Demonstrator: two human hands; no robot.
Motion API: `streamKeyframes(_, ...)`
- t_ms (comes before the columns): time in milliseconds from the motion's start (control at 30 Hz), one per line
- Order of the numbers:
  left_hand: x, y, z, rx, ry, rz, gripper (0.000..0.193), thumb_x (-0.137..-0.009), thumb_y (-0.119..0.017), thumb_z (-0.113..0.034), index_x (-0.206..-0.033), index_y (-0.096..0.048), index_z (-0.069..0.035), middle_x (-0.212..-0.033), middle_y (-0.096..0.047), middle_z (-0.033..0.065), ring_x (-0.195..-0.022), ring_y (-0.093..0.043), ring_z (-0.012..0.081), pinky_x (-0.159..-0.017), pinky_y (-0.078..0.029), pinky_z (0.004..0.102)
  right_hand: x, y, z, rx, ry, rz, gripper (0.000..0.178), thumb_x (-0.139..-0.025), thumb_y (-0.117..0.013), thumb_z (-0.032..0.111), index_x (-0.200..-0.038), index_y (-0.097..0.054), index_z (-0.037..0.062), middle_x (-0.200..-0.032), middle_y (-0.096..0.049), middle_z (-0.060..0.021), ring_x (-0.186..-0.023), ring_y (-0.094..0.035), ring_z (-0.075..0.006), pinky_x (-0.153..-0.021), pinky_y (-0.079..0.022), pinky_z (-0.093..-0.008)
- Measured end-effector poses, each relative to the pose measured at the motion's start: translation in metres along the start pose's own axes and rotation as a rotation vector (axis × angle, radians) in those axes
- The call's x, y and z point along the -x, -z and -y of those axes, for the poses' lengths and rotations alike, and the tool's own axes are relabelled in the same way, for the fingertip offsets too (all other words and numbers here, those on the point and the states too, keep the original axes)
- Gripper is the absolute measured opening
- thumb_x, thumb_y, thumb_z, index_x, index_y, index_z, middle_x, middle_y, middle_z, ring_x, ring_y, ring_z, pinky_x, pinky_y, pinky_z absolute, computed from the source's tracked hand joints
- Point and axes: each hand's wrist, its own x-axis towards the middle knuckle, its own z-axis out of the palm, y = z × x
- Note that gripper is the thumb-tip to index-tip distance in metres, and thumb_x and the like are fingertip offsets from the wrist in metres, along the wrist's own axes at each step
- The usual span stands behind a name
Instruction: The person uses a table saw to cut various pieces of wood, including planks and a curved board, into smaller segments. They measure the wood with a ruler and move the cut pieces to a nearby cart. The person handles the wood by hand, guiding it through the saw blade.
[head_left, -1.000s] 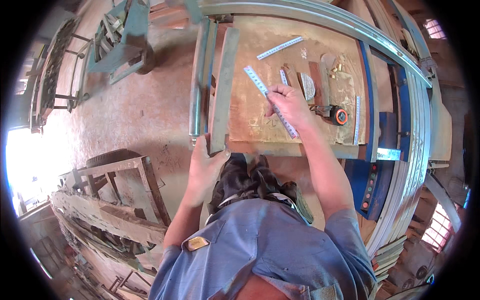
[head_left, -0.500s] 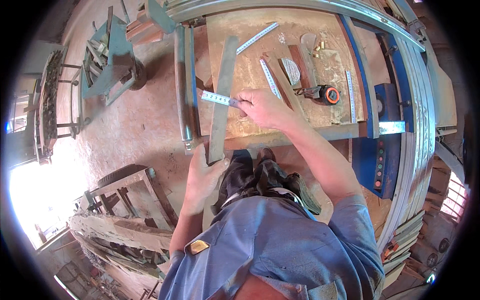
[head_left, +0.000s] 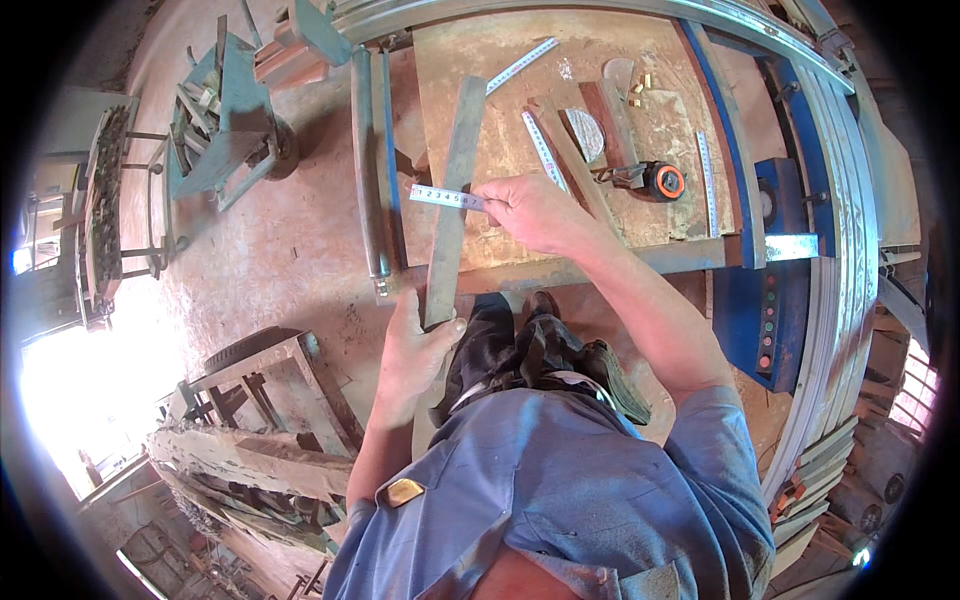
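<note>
A long flat metal bar [head_left: 453, 190] lies lengthwise on the wooden bench top [head_left: 500, 120], its near end past the front edge. My left hand [head_left: 415, 350] grips that near end. My right hand [head_left: 535, 212] holds a steel ruler [head_left: 445, 197] flat across the bar, the ruler pointing left. Two longer metal bars [head_left: 372, 160] lie side by side just left of the flat bar.
On the bench lie another steel ruler [head_left: 541, 145], a third ruler [head_left: 522, 64] at the back, a tape measure [head_left: 663, 181], a half-round protractor [head_left: 586, 133] and a strip [head_left: 707, 180] at the right. A blue machine panel [head_left: 768, 300] stands right. Metal frames [head_left: 270, 385] sit lower left.
My right hand has carried the ruler from the middle of the bench leftward and laid it across the flat bar. My left hand stays on the bar's near end.
</note>
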Motion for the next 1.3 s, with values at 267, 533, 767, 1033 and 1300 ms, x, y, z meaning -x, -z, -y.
streamKeyframes(267, 0.003, 0.003, 0.007, 0.040, -0.008, 0.001, 0.034, -0.079, -0.071, -0.005, -0.107, -0.052, -0.001, -0.087, -0.058, 0.0034, -0.080, -0.055, 0.0102, -0.073, -0.048, 0.0282, 0.004, -0.002, 0.004, -0.016, -0.014, 0.003, 0.027, -0.096, -0.054, 0.015, -0.116, -0.071, 0.0156, -0.082, -0.068, -0.0178, -0.072, -0.066, -0.0317, -0.068, -0.051, -0.0416)
streamKeyframes(533, 0.006, 0.002, 0.006, 0.060, 0.002, 0.002, 0.031, -0.080, -0.070, -0.004, -0.105, -0.052, -0.001, -0.086, -0.058, 0.0029, -0.078, -0.054, 0.0092, -0.070, -0.048, 0.0274, 0.005, -0.005, 0.004, 0.000, -0.052, 0.037, 0.027, -0.095, -0.054, 0.015, -0.116, -0.071, 0.0158, -0.083, -0.068, -0.0177, -0.072, -0.065, -0.0321, -0.068, -0.051, -0.0413)
streamKeyframes(767, 0.009, -0.003, -0.002, 0.142, 0.039, -0.014, 0.029, -0.080, -0.069, -0.004, -0.104, -0.052, -0.001, -0.086, -0.057, 0.0027, -0.078, -0.055, 0.0095, -0.070, -0.048, 0.0279, 0.004, -0.006, 0.000, 0.038, 0.013, 0.014, 0.027, -0.096, -0.054, 0.015, -0.117, -0.071, 0.0155, -0.082, -0.066, -0.0174, -0.071, -0.063, -0.0295, -0.067, -0.050, -0.0404)
streamKeyframes(1033, 0.007, -0.004, 0.002, 0.038, 0.006, -0.015, 0.031, -0.080, -0.069, -0.004, -0.107, -0.052, -0.001, -0.087, -0.057, 0.0030, -0.078, -0.055, 0.0091, -0.070, -0.048, 0.0272, 0.006, -0.001, 0.003, -0.007, -0.048, 0.039, 0.027, -0.096, -0.053, 0.016, -0.115, -0.072, 0.0170, -0.083, -0.068, -0.0180, -0.073, -0.066, -0.0327, -0.067, -0.051, -0.0425)
streamKeyframes(1300, 0.012, -0.014, -0.024, 0.417, 0.123, 0.065, 0.051, -0.082, -0.066, -0.011, -0.129, -0.048, -0.001, -0.085, -0.059, 0.0056, -0.067, -0.061, 0.0144, -0.059, -0.050, 0.0277, 0.004, 0.004, -0.002, -0.167, -0.070, 0.010, 0.027, -0.097, -0.055, 0.013, -0.121, -0.068, 0.0123, -0.077, -0.065, -0.0116, -0.069, -0.061, -0.0187, -0.067, -0.049, -0.0332)
